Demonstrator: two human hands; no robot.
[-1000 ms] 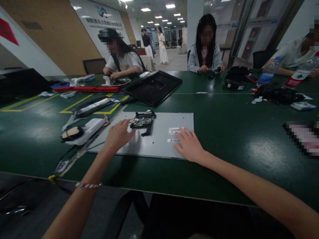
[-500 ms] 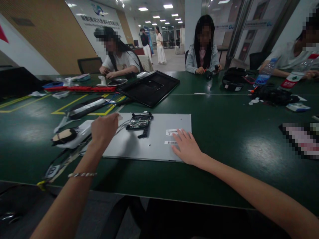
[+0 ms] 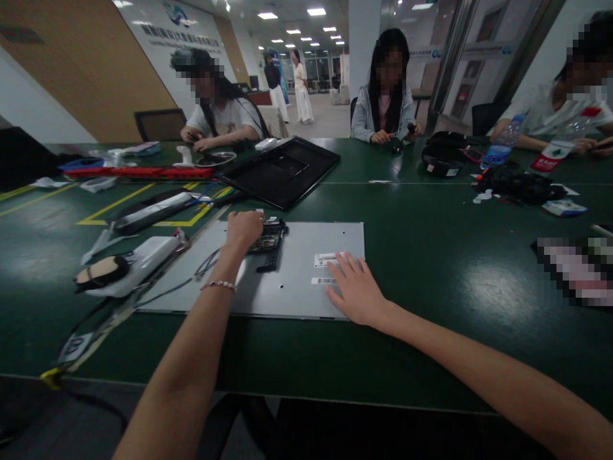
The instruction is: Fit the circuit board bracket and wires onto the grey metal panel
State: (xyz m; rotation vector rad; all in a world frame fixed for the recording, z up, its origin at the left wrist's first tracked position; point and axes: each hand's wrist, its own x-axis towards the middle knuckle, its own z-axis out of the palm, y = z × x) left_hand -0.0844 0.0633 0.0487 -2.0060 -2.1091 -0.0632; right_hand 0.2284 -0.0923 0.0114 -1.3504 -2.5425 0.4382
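Note:
A flat silver panel (image 3: pixel 316 233), likely the back of a display, lies on the green table. A circuit board (image 3: pixel 269 241) in a black bracket (image 3: pixel 268 260) rests on it, left of the middle. My left hand (image 3: pixel 245 230) is closed at the board's upper left corner and hides part of it. What its fingers pinch, if anything, is hidden; a small pale patch shows by the fingertips. Thin cables (image 3: pixel 207 263) run over the panel beside my left wrist. My right hand (image 3: pixel 357 287) lies flat, fingers spread, on the panel's right part, partly covering the white labels (image 3: pixel 324 260).
Behind the panel lies a black monitor cover (image 3: pixel 282 172). At left are a white device with a beige pad (image 3: pixel 101 273), a red strip (image 3: pixel 138 173) and loose cables. Bottles (image 3: pixel 502 144) and a black bundle (image 3: pixel 520 185) stand at right. Several people sit across the table.
My left hand has moved right, from the panel's upper left onto the circuit board. My right hand stays flat on the panel. The view has shifted slightly.

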